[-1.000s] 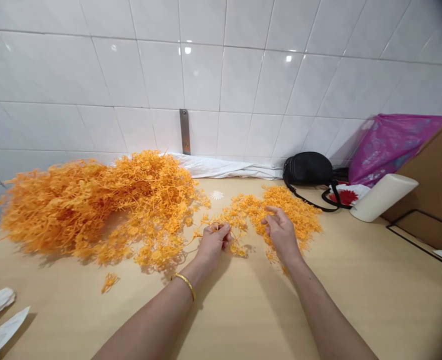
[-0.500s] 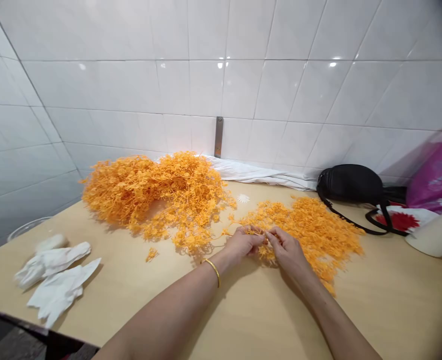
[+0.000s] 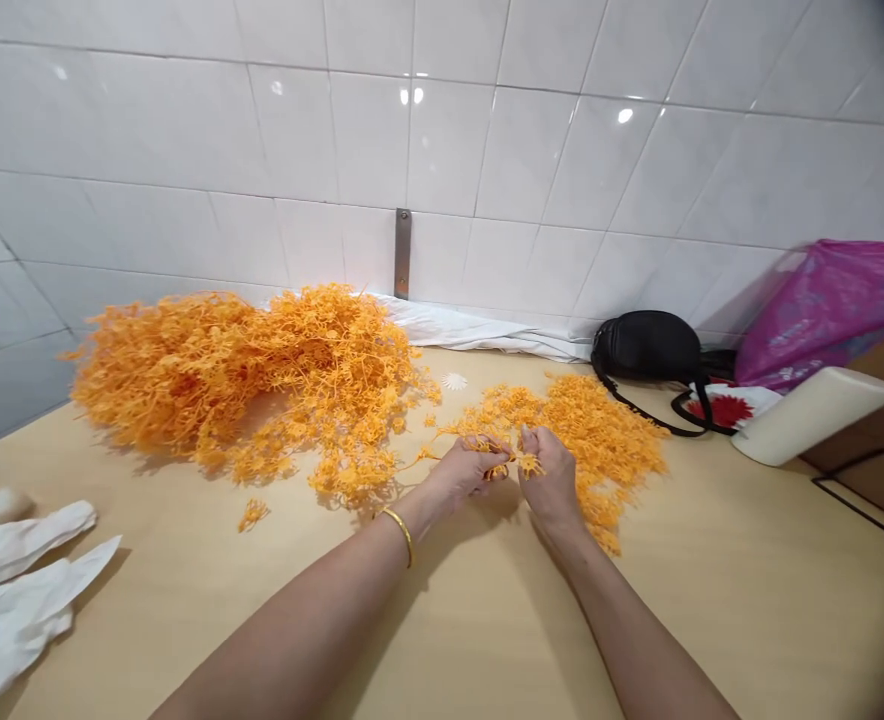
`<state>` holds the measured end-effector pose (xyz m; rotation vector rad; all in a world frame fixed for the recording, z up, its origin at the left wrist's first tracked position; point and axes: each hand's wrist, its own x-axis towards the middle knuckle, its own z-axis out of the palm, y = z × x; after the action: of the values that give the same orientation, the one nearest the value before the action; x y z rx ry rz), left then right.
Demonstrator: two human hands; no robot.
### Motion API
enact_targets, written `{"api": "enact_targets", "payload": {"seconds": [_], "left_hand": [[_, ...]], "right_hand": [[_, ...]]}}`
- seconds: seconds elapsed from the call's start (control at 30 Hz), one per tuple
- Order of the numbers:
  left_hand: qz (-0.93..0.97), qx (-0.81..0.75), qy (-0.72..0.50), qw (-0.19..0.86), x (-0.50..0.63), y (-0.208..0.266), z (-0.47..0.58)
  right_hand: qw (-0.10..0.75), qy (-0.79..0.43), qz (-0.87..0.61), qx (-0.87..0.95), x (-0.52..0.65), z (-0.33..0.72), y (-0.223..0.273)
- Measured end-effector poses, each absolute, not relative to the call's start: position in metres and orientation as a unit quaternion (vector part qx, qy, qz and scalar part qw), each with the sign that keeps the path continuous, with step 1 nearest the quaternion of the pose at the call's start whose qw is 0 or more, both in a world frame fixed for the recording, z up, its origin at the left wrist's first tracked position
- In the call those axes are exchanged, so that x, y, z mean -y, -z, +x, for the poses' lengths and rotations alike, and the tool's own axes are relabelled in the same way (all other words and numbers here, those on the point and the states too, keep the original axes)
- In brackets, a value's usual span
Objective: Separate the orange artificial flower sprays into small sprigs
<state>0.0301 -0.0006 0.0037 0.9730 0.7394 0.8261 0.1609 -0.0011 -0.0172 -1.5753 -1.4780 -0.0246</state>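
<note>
My left hand [image 3: 466, 468] is closed on a thin orange plastic flower sprig [image 3: 491, 450], with some of its stems showing above and below the fingers. Close beside it, my right hand [image 3: 549, 472] pinches the same orange material, and a small orange flower head [image 3: 530, 464] shows at its thumb side. Just behind the hands spreads a loose heap of orange flower pieces [image 3: 599, 425]. To the left stands a bigger, bushy pile of orange sprigs [image 3: 247, 370]. One small orange piece [image 3: 253, 514] lies apart on the table.
White gloves or cloths [image 3: 29, 575] lie at the left of the table [image 3: 382, 640]. Along the tiled wall runs a white cloth [image 3: 479, 330]. At the right are a black bag [image 3: 648, 345], a purple plastic bag [image 3: 817, 320], a red flower [image 3: 731, 409] and a cream roll [image 3: 817, 415].
The view has turned to the right, so everything sits further left. My right hand has turned, and a small orange flower head now shows between the hands.
</note>
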Motion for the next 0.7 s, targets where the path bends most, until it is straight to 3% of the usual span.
{"api": "enact_targets", "payload": {"seconds": [0.17,0.37,0.47,0.7], "left_hand": [[0.454,-0.299,-0.371,0.752,0.003,-0.001,0.015],[0.391,-0.384,-0.493,0.676,-0.004,0.012,0.016],[0.381,-0.388,-0.502,0.672,-0.005,0.012,0.017],[0.39,-0.349,-0.521,0.674,-0.007,0.015,0.019]], "right_hand": [[0.576,-0.024,-0.694,0.432,-0.002,0.194,0.008],[0.608,-0.199,-0.582,0.502,0.007,0.18,0.0],[0.575,-0.258,-0.56,0.538,0.012,0.175,0.0],[0.395,-0.328,-0.532,0.673,0.018,0.162,0.003]]}}
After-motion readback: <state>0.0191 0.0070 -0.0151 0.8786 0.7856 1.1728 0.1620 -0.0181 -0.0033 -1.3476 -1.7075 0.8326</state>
